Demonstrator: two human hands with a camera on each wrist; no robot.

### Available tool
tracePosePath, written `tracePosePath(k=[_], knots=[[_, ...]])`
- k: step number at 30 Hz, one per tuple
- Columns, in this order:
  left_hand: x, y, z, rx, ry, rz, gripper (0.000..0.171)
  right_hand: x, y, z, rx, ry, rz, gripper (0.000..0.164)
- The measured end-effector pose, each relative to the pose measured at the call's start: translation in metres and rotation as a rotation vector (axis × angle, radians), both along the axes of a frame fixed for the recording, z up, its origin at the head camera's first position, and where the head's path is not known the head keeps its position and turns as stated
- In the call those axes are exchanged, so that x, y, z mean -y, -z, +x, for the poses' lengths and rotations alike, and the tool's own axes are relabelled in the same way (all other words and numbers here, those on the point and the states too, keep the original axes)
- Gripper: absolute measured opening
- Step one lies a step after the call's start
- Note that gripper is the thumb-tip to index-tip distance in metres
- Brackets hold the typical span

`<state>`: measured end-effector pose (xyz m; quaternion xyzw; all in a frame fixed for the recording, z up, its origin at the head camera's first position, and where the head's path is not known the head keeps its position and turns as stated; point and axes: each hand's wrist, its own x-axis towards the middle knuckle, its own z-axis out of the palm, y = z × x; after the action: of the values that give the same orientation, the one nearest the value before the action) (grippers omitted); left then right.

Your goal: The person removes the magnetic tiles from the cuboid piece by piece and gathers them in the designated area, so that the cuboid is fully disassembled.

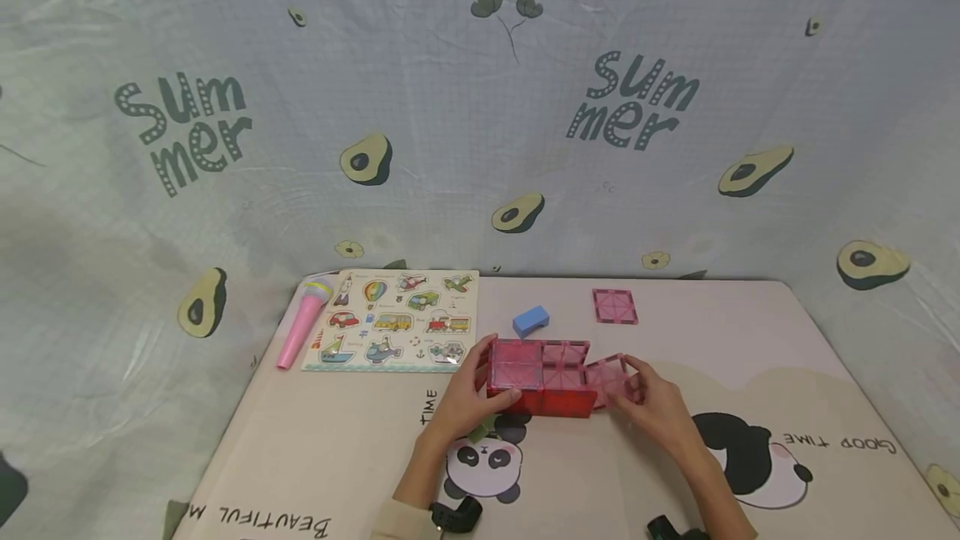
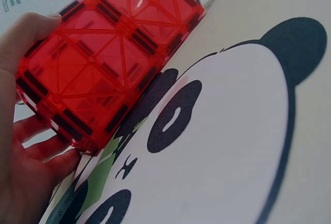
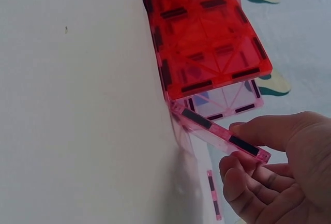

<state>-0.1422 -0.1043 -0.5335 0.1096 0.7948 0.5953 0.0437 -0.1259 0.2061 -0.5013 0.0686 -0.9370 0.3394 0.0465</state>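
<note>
The left hand (image 2: 26,177) grips one end of the joined red tiles (image 2: 93,61), thumb at their upper edge; beside them a panda (image 2: 222,131) face is printed on the mat (image 2: 313,157).

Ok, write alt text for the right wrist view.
A right hand pinches a translucent pink tile, tilted, at the end of a structure of red and pink tiles. A second pink tile shows edge-on below; avocado-print cloth fills the background.

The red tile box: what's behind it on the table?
Behind the red tile box, the head view shows a blue block and, farther right, a loose pink tile. The box hides the table right against its far side.
</note>
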Motion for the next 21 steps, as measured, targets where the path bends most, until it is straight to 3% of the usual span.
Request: tracePosePath(k=[11,21], knots=[[-0.001,0.0,0.0,0.002,0.005,0.007,0.089,-0.004,0.0,-0.001,-0.001,-0.001,0.014,0.056],[0.0,0.0,0.0,0.0,-0.001,0.003,0.09,-0.011,-0.005,-0.003,0.095,0.029,-0.056,0.028]])
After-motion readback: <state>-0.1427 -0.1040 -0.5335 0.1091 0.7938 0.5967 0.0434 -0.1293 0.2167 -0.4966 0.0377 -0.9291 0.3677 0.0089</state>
